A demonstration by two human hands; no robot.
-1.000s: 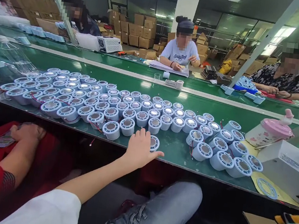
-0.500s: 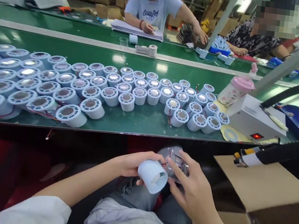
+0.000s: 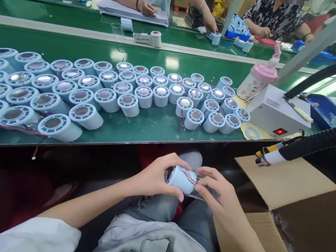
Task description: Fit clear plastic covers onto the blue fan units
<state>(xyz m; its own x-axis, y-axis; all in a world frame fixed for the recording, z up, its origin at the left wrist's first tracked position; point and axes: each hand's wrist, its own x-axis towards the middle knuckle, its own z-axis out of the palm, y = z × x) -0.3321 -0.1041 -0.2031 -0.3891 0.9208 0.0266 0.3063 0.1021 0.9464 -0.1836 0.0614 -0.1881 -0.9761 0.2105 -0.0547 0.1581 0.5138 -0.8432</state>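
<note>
Above my lap, a light blue cylindrical housing [image 3: 181, 180] lies on its side between my hands, with red and black wires along its upper face. My left hand [image 3: 161, 177] wraps round its left end, thumb below and fingers above. At the other end, the bent fingers of my right hand [image 3: 219, 192] close on a clear plastic piece [image 3: 201, 193] beside the wire ends. Much of that piece is hidden by the fingers, so its full shape cannot be made out.
Many similar blue housings [image 3: 128, 103] stand on the green bench [image 3: 142, 133]. Right of them are a pink-lidded cup [image 3: 256, 79], a white box with a red switch [image 3: 281, 112] and a black hose [image 3: 317, 141]. An open carton [image 3: 297, 225] sits at right. Two people work opposite.
The housing has turned from showing its open end to lying sideways with its wires up. My right fingers have moved in against its end. The view has shifted slightly.
</note>
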